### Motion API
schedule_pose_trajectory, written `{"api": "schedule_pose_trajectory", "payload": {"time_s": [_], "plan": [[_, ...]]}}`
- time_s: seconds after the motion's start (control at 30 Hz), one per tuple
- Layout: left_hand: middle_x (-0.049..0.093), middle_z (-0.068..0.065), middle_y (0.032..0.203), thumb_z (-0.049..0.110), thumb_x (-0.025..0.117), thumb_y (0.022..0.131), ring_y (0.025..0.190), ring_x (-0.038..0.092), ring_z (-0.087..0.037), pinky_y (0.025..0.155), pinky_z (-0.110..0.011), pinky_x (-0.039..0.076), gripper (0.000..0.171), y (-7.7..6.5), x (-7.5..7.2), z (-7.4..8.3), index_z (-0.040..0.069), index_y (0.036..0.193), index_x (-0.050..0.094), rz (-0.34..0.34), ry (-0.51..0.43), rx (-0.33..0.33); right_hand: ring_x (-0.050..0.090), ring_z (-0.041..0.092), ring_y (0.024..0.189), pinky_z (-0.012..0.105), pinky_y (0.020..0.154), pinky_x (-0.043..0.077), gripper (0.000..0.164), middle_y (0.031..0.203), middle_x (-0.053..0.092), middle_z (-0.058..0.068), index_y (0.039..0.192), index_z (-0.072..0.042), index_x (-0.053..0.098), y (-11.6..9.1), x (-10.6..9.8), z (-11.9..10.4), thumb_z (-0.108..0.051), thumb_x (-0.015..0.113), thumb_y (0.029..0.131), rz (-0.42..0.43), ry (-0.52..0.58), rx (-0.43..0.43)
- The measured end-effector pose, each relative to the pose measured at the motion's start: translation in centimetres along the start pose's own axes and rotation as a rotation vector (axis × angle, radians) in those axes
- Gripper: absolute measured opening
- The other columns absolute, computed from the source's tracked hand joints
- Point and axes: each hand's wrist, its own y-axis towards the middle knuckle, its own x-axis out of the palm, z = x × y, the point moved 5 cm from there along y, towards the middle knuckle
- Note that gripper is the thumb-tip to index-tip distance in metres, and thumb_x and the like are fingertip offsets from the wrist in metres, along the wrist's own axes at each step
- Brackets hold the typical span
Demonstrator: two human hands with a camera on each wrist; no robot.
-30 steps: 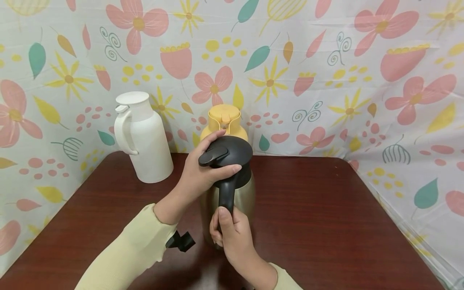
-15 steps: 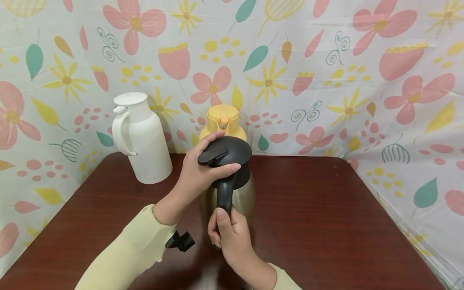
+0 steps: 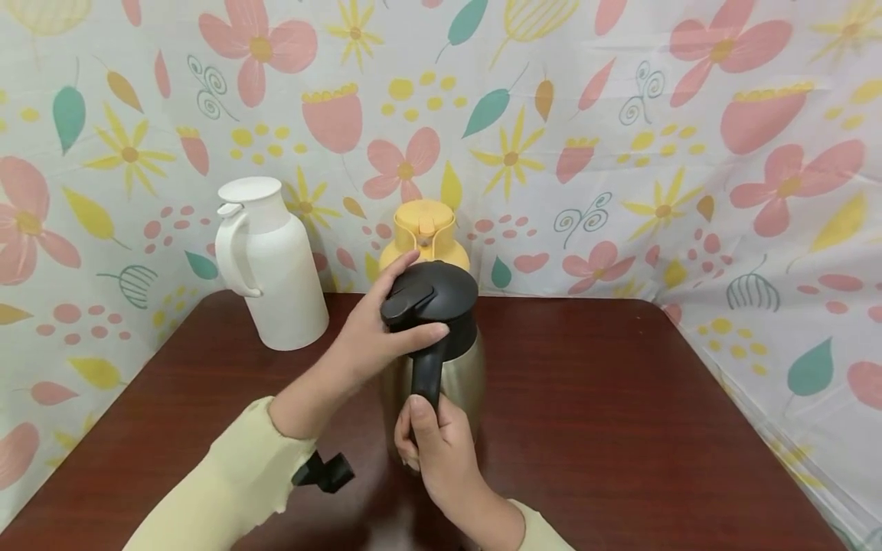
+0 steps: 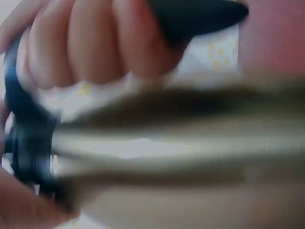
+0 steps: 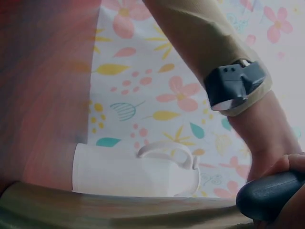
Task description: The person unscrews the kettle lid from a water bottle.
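Left hand (image 3: 372,337) straddles black lid (image 3: 450,291); right hand (image 3: 444,455) grips handle (image 3: 428,370).

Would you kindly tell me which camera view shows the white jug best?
The head view: the white jug stands there whole, clear and unobstructed. The right wrist view shows it sideways and hazy, bordering the gold flask; in the blurred left wrist view, I cannot make it out.

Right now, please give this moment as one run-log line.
left hand: holds black lid; right hand: grips handle of gold jug; back: white jug, yellow jug
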Motion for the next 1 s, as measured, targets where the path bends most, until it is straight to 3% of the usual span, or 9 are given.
{"api": "schedule_pose_trajectory", "payload": {"time_s": [0.13, 0.27, 0.37, 0.57, 0.67, 0.77, 1.0], "plan": [[0.039, -0.007, 0.159, 0.031, 0.085, 0.083, 0.137, 0.049, -0.015, 0.105, -0.023, 0.046, 0.101, 1.6, -1.8, -1.0, 0.012, 0.163, 0.026, -0.315, -0.13, 0.097, 0.033, 0.0, 0.045, 0.018, 0.037, 0.029, 0.053, 0.051, 0.031, 0.023, 0.075, 0.009, 0.04, 0.0, -0.1, 0.1, -0.028, 0.041, 0.112, -0.004, 0.024, 0.005], [0.039, 0.004, 0.159, 0.029, 0.08, 0.089, 0.142, 0.043, -0.006, 0.111, -0.022, 0.042, 0.091, 3.8, -3.4, -1.8, 0.014, 0.162, 0.028, -0.6, -0.279, 0.172, 0.035, -0.002, 0.047, 0.017, 0.036, 0.028, 0.053, 0.052, 0.031, 0.024, 0.075, 0.01, 0.04, 0.0, -0.2, 0.2, -0.029, 0.041, 0.112, -0.002, 0.037, 0.01], [0.042, 0.012, 0.157, 0.038, 0.078, 0.09, 0.144, 0.041, -0.005, 0.113, -0.024, 0.042, 0.085, 5.5, -3.9, -2.0, 0.021, 0.16, 0.034, -0.72, -0.297, 0.195, 0.035, -0.001, 0.047, 0.018, 0.036, 0.028, 0.052, 0.052, 0.03, 0.024, 0.075, 0.01, 0.04, 0.0, -0.3, 0.3, -0.027, 0.041, 0.112, -0.014, 0.052, 0.0], [0.039, 0.007, 0.163, 0.045, 0.081, 0.085, 0.149, 0.04, -0.011, 0.121, -0.028, 0.035, 0.101, 7.3, -2.6, -1.7, 0.008, 0.162, 0.027, -0.936, -0.277, 0.187, 0.032, 0.005, 0.045, 0.02, 0.035, 0.025, 0.052, 0.052, 0.029, 0.023, 0.075, 0.011, 0.038, 0.0, -0.1, 0.4, -0.026, 0.04, 0.112, -0.041, 0.098, -0.014], [0.042, 0.006, 0.16, 0.045, 0.081, 0.085, 0.147, 0.043, -0.012, 0.122, -0.028, 0.035, 0.102, 7.3, -2.2, -1.6, 0.007, 0.162, 0.027, -0.975, -0.276, 0.18, 0.031, 0.007, 0.044, 0.02, 0.036, 0.025, 0.052, 0.052, 0.029, 0.023, 0.075, 0.011, 0.038, 0.0, 0.0, 0.5, -0.026, 0.04, 0.112, -0.046, 0.101, -0.016], [0.045, 0.008, 0.156, 0.044, 0.081, 0.085, 0.145, 0.046, -0.012, 0.12, -0.027, 0.036, 0.102, 7.0, -2.3, -1.4, 0.005, 0.162, 0.026, -0.953, -0.252, 0.178, 0.031, 0.008, 0.043, 0.019, 0.036, 0.026, 0.052, 0.052, 0.029, 0.023, 0.075, 0.01, 0.039, 0.0, 0.1, 0.4, -0.026, 0.04, 0.112, -0.046, 0.089, -0.019], [0.05, 0.0, 0.153, 0.05, 0.086, 0.079, 0.136, 0.053, -0.012, 0.111, -0.024, 0.044, 0.112, 5.9, -2.2, -1.0, 0.0, 0.16, 0.027, -0.736, -0.18, 0.121, 0.032, 0.006, 0.044, 0.019, 0.036, 0.027, 0.051, 0.051, 0.03, 0.022, 0.075, 0.01, 0.04, 0.0, 0.0, 0.2, -0.026, 0.04, 0.112, -0.024, 0.06, -0.028]]}}
